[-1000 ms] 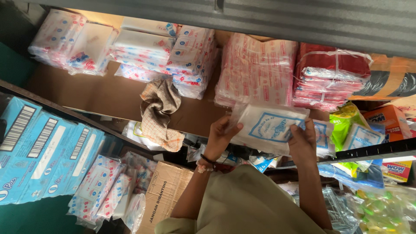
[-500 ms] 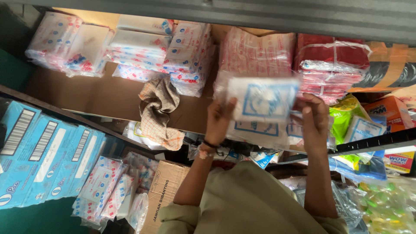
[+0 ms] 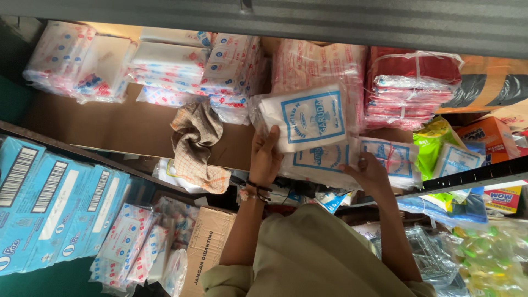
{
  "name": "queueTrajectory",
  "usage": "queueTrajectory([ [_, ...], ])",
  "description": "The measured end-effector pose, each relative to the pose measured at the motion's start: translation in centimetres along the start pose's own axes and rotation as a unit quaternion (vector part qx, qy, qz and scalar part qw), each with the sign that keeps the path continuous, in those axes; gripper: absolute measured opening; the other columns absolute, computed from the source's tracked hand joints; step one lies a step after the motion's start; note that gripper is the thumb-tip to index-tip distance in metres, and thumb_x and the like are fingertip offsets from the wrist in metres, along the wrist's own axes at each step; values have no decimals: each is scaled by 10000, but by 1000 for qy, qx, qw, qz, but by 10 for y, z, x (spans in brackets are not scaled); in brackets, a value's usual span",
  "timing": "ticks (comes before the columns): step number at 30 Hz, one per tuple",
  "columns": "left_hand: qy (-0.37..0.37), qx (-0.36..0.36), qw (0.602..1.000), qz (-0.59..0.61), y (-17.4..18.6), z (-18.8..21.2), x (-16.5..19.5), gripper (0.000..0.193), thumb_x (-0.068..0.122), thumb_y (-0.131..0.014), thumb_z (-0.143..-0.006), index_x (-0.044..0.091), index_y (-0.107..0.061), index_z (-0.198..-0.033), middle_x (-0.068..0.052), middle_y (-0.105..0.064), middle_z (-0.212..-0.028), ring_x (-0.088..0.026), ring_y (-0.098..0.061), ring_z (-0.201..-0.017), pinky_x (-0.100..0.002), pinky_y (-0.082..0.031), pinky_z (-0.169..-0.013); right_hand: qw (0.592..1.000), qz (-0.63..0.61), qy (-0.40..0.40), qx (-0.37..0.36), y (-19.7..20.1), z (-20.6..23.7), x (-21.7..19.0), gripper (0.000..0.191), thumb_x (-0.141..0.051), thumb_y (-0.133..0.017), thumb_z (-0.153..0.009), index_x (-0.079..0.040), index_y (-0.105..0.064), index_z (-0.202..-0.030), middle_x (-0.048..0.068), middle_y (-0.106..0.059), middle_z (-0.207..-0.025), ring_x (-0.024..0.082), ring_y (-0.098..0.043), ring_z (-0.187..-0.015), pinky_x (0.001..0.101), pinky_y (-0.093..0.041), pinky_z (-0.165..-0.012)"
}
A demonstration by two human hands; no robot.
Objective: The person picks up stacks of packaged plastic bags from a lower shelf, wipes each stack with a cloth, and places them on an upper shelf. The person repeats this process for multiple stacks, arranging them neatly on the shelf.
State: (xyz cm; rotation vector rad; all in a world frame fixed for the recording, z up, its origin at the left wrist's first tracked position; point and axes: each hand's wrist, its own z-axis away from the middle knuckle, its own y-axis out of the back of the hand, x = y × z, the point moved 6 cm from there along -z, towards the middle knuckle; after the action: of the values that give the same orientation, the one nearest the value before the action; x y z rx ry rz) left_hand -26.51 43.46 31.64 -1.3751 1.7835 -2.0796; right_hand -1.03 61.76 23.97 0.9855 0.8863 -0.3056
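Note:
My left hand [image 3: 266, 158], with a beaded band at the wrist, grips the lower left edge of a white plastic packet with a blue framed print [image 3: 308, 118]. The packet is held up in front of a stack of red-patterned packs [image 3: 308, 63] on the cardboard-lined shelf [image 3: 110, 126]. My right hand [image 3: 371, 173] lies lower, fingers spread against a pile of similar white and blue packets [image 3: 330, 159] on the shelf's front edge. It grips nothing that I can see.
Wrapped tissue packs [image 3: 165, 66] fill the shelf's left and back. A checked cloth [image 3: 195, 146] lies beside my left hand. Red bundles [image 3: 412, 82] and green bags [image 3: 434, 146] stand to the right. Blue cartons [image 3: 49, 209] and a brown box [image 3: 209, 242] sit below.
The white packet rose from the shelf edge to in front of the stacks. My right hand let go of it and dropped to the lower pile; my left hand keeps hold.

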Motion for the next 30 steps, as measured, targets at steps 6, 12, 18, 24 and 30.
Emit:
queueTrajectory([
  [6, 22, 5, 1000, 15, 1, 1, 5, 397, 153, -605, -1021, 48, -507, -1391, -77, -683, -1236, -187, -711, -1085, -374, -632, -886, 977, -180, 106, 30, -9, 7, -9, 654, -221, -873, -739, 2, -539, -1255, 115, -703, -1008, 184, -702, -860, 322, -572, -705],
  [12, 6, 3, 1000, -5, -1, 7, 16, 420, 131, -603, -1044, 41, -497, -1441, -110, -680, -1260, -192, -703, -1096, -356, -616, -903, 969, -76, 198, 130, -4, 25, -23, 530, -174, -863, -813, 11, -590, -1228, 124, -690, -1069, 217, -681, -951, 350, -560, -810],
  [18, 42, 28, 999, -1, 29, 8, -24, 297, 121, -618, -1047, 14, -556, -1316, -54, -726, -1094, -119, -716, -952, -296, -610, -801, 965, -121, 190, 133, -1, 29, -28, 347, -153, -793, -929, -16, -595, -1179, 99, -704, -1074, 193, -720, -989, 343, -585, -892],
  [24, 14, -16, 936, -351, 55, -2, -77, 247, 163, -695, -1086, -26, -680, -1246, 24, -522, -780, -69, -446, -657, -270, -366, -557, 978, -97, 166, 85, 20, 4, 2, 346, -118, -724, -873, -47, -617, -1195, 83, -702, -1126, 210, -706, -1062, 391, -598, -806],
  [30, -96, 54, 690, -715, 56, -4, -71, 476, 282, -807, -908, -10, -658, -1254, -218, -717, -982, -398, -665, -905, -500, -535, -736, 903, 320, 34, 284, 92, -22, 77, 914, -605, -795, -887, -38, -441, -1510, 335, -661, -1157, 517, -640, -1063, 536, -517, -838],
])
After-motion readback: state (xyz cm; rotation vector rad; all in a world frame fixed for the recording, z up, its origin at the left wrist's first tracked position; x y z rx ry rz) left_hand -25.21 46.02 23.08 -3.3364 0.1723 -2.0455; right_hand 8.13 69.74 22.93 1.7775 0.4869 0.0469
